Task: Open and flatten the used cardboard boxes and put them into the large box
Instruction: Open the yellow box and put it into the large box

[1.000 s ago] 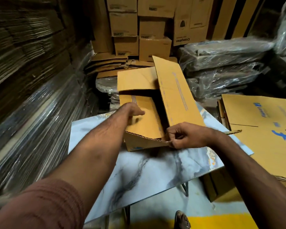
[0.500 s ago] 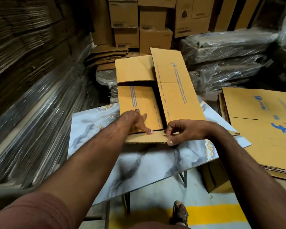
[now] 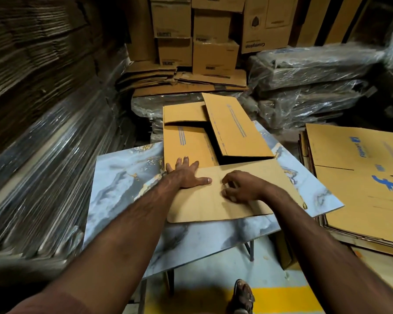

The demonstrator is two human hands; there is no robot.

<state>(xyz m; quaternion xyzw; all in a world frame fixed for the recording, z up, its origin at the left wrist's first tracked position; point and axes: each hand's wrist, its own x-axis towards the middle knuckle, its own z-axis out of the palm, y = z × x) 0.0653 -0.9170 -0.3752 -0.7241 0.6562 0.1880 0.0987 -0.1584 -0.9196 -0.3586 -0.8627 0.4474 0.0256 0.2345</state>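
Note:
A brown cardboard box lies opened out on the marbled table, its flaps spread away from me and a dark gap between them. The near flap is folded flat toward me. My left hand presses flat with spread fingers on the box's left panel and the near flap. My right hand rests on the near flap with fingers bent, fingertips touching the cardboard and holding nothing.
A stack of flattened printed boxes lies to the right of the table. Plastic-wrapped bundles and stacked cartons stand behind, wrapped cardboard stacks fill the left. My foot stands on the yellow-striped floor.
The box has gone from half upright to flat on the table. The near flap has folded down toward me. My right hand let go of its edge; both hands now press on top.

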